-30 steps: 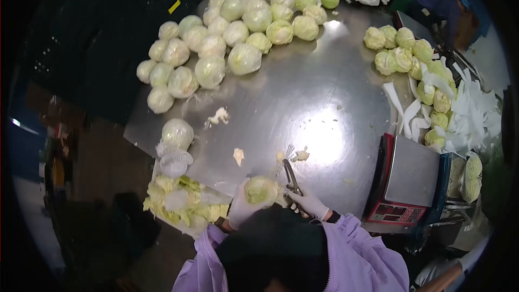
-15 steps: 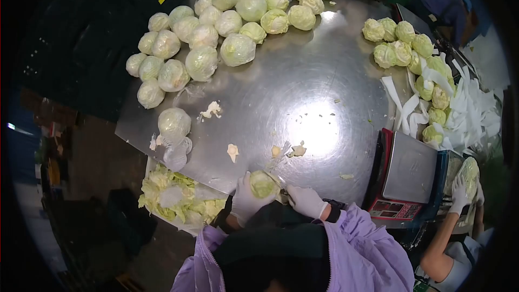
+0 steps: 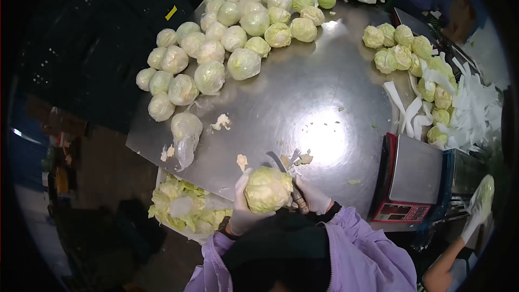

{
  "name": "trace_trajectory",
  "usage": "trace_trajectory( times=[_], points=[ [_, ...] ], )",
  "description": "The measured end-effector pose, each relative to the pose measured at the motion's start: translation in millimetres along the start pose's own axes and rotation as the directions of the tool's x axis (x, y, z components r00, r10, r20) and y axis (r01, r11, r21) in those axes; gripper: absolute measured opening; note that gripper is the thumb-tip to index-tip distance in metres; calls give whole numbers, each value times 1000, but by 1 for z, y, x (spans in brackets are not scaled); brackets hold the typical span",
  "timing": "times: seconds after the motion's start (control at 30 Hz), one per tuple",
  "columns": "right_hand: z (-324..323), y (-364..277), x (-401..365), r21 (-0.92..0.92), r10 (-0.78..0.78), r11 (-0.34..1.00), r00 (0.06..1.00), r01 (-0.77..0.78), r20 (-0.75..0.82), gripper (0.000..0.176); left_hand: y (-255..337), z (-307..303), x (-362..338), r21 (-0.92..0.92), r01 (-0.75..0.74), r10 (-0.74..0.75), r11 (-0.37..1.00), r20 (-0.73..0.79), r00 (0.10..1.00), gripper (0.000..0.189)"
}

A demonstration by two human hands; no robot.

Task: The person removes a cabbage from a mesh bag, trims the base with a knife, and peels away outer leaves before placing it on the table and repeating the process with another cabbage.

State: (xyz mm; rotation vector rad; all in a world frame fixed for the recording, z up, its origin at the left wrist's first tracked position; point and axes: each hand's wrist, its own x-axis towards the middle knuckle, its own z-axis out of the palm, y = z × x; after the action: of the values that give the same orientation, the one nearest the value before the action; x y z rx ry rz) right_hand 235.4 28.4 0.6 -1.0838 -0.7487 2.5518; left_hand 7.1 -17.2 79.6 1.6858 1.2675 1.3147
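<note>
A pale green cabbage head [image 3: 268, 189] is held up in front of my body at the table's near edge. My left hand [image 3: 243, 208], in a white glove, is wrapped around its left side. On the other side, my gloved right hand [image 3: 314, 196] grips a knife [image 3: 299, 199] by its handle. The curved blade points up and left, just behind the cabbage's upper right edge. Cut scraps [image 3: 304, 159] lie on the metal table [image 3: 259, 113] beyond the blade. A pale core piece [image 3: 241, 161] is close to my left fingertips.
Several film-wrapped cabbages [image 3: 211, 77] fill the far left, with unwrapped ones [image 3: 278, 34] beside them. A scale [image 3: 413, 170] stands at right, near white strips [image 3: 470, 111] and more cabbages [image 3: 403, 57]. A bin of leaves [image 3: 184, 205] sits lower left. Co-workers' hands [image 3: 476, 213] show at right and far back.
The cabbage in my left hand has come up closer to the camera and looks larger. My knife blade now points up past it. The whole view has shifted slightly.
</note>
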Motion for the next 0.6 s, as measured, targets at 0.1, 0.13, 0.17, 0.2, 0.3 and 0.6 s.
trace_trajectory(
  times=[0.1, 0.13, 0.17, 0.2, 0.3, 0.6],
  points=[
    [31, -21, -7, 101, -367, 926, 930, 364, 14, 50, 40, 5, 12, -462, 246, -220, 852, 111, 969, 108],
    [47, -36, -16, 97, -373, 924, 928, 370, 21, 50, 37, 1, 9, -459, 237, -212, 856, 106, 971, 108],
    [61, -49, -22, 94, -474, 877, 880, 472, 6, 46, 32, -6, 5, -494, 526, -377, 693, 373, 847, 102],
    [70, -59, -28, 90, -564, 822, 826, 562, -6, 45, 30, -10, 1, -435, 769, -468, 468, 616, 633, 103],
    [84, -70, -45, -171, -562, 811, 826, 559, 33, 50, 30, -14, -3, -655, 674, -410, 340, 542, 734, 106],
    [62, -62, -52, 64, -428, 900, 901, 432, -68, 51, 44, -14, 32, -390, 72, -82, 918, -10, 997, 108]
  ],
)
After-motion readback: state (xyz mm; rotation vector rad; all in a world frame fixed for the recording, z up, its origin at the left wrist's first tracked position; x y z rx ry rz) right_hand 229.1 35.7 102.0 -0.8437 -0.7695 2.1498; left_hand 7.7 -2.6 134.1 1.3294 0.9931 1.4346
